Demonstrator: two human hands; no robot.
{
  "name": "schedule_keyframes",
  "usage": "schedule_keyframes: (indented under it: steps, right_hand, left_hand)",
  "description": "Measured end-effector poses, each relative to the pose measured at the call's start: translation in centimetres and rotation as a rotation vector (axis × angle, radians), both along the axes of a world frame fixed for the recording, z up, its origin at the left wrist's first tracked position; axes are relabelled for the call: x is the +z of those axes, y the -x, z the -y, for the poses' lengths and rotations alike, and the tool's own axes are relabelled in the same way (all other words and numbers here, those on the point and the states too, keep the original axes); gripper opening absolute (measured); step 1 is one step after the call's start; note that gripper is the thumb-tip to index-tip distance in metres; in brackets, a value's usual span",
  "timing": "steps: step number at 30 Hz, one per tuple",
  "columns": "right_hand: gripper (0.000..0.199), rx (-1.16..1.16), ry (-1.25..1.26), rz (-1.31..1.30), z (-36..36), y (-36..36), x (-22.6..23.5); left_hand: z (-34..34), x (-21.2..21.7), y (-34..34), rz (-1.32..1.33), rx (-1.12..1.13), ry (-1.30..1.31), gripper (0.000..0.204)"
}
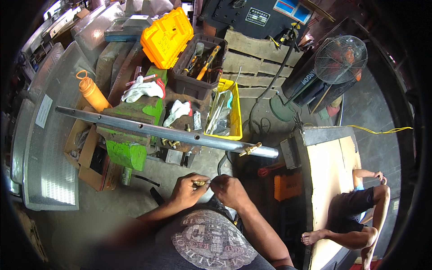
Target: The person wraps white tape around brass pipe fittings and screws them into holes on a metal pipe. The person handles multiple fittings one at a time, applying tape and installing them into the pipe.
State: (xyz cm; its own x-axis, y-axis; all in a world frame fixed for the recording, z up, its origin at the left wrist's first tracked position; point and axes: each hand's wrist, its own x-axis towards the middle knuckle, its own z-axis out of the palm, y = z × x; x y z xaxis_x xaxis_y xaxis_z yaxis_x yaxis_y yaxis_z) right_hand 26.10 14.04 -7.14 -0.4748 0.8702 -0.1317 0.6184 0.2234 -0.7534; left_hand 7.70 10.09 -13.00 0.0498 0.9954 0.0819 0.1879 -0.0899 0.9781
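My left hand pinches a small brass fitting in front of my chest. My right hand touches the same fitting from the right, fingertips closed on something thin that is too small to make out. Above my hands a long grey metal pipe lies clamped in a green bench vise. A brass valve is screwed into the pipe near its right end. A few more brass fittings sit just under the pipe.
An open black toolbox with a yellow lid, a yellow crate of metal parts, white gloves and an orange bottle lie on the bench. A fan stands at right. Another person sits by a board at lower right.
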Motion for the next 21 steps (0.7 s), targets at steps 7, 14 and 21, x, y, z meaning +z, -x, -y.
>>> schedule_keyframes:
  steps: [7, 14, 21]
  right_hand:
    - [0.014, 0.217, 0.064, -0.121, 2.0, 1.5, 0.5]
    - [0.026, 0.057, 0.013, 0.050, -0.2, 0.1, -0.1]
    - [0.029, -0.070, 0.184, 0.253, 3.3, -6.5, -10.4]
  left_hand:
    - [-0.9, -10.2, 4.3, -0.200, 0.323, 0.000, 0.018]
    - [-0.6, -10.4, 11.3, -0.542, 0.053, 0.251, 0.024]
    - [-9.2, -9.3, 6.1, -0.362, -0.032, 0.327, 0.045]
